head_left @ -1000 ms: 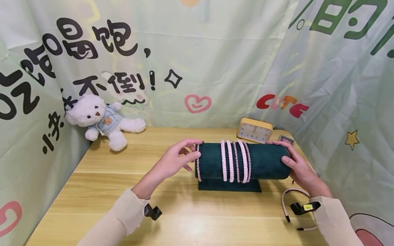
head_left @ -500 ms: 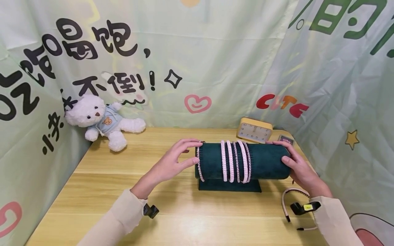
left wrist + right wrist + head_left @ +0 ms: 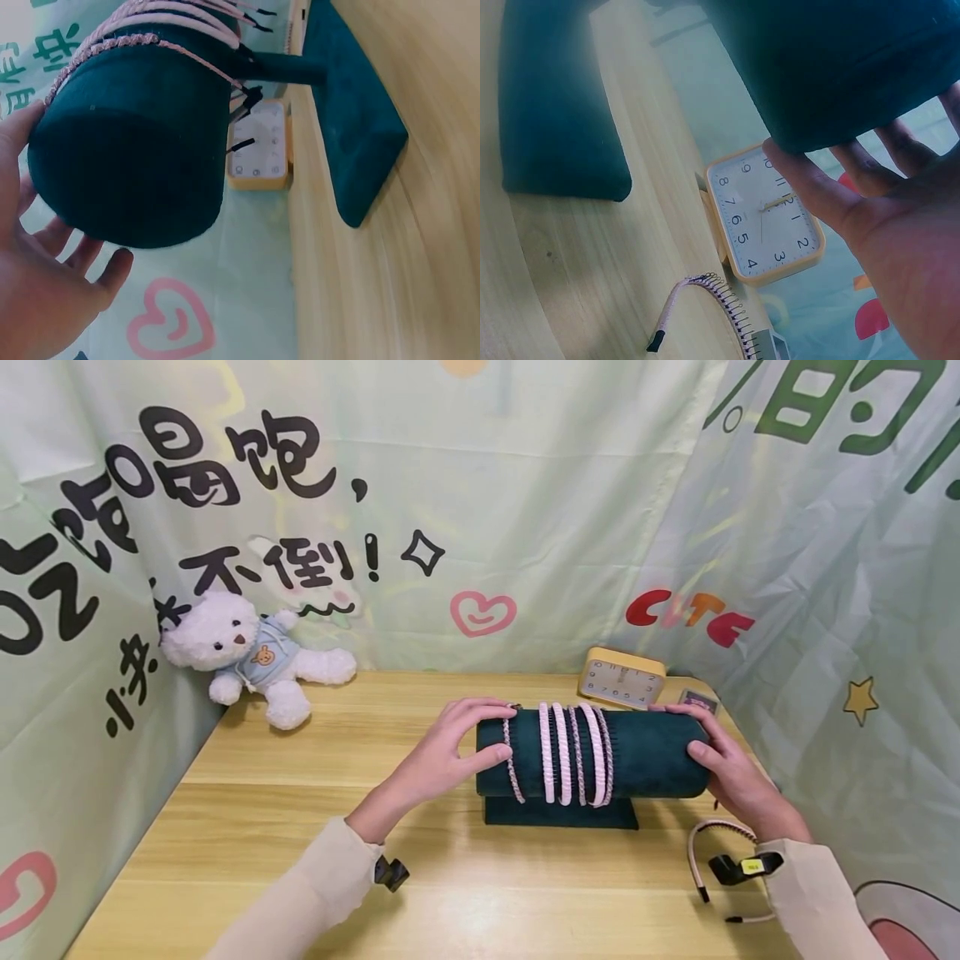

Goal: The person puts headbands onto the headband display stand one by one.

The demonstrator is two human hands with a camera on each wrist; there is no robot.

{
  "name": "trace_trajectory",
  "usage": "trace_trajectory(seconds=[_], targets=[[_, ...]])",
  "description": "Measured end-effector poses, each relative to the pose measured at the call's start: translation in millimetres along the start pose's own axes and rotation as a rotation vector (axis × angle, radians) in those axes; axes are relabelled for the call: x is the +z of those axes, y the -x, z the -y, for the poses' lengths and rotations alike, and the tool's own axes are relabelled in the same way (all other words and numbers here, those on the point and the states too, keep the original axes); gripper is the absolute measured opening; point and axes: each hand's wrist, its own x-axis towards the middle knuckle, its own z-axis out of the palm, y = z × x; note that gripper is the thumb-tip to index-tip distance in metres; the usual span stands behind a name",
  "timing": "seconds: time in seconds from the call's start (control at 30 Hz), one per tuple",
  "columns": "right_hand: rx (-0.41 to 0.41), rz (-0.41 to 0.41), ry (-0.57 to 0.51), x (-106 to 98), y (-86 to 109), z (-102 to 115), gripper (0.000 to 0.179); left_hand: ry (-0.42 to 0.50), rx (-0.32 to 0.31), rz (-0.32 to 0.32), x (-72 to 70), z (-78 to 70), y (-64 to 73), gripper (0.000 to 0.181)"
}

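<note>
A dark green velvety headband stand (image 3: 652, 752) with a horizontal roll stands on the table. Around its middle sit several pink and braided headbands (image 3: 562, 756). Nearer the left end, a thin braided headband (image 3: 512, 768) lies slightly slanted round the roll. My left hand (image 3: 442, 752) touches this headband with its thumb in front and fingers on top, spread and fairly straight. In the left wrist view, the left fingers (image 3: 82, 259) reach past the roll's end. My right hand (image 3: 738, 781) holds the roll's right end, thumb in front and fingers behind.
Another headband (image 3: 697, 864) lies on the wooden table (image 3: 262, 852) by the right wrist, partly hidden by its camera. Behind the stand are a yellow clock (image 3: 621, 678) and a small grey object (image 3: 699, 700). A white teddy bear (image 3: 255, 660) sits at the back left.
My left hand and the thin braided headband have moved right along the roll from its left end, towards the others. The left fingers have straightened. My right hand stays put.
</note>
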Motion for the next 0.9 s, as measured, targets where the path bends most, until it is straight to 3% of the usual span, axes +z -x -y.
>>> trace_trajectory(seconds=[0.33, 0.73, 0.9], targets=[[-0.021, 0.01, -0.017, 0.2, 0.2, -0.9, 0.049, -0.06, 0.017, -0.004, 13.4, -7.4, -9.1, 0.047], [-0.046, -0.012, -0.034, 3.1, -1.2, 1.1, 0.048, -0.124, 0.05, -0.012, 14.6, -11.5, -13.5, 0.049], [-0.039, -0.018, -0.026, 3.7, -0.7, 0.5, 0.048, -0.116, 0.033, -0.003, 14.4, -11.1, -13.3, 0.052]])
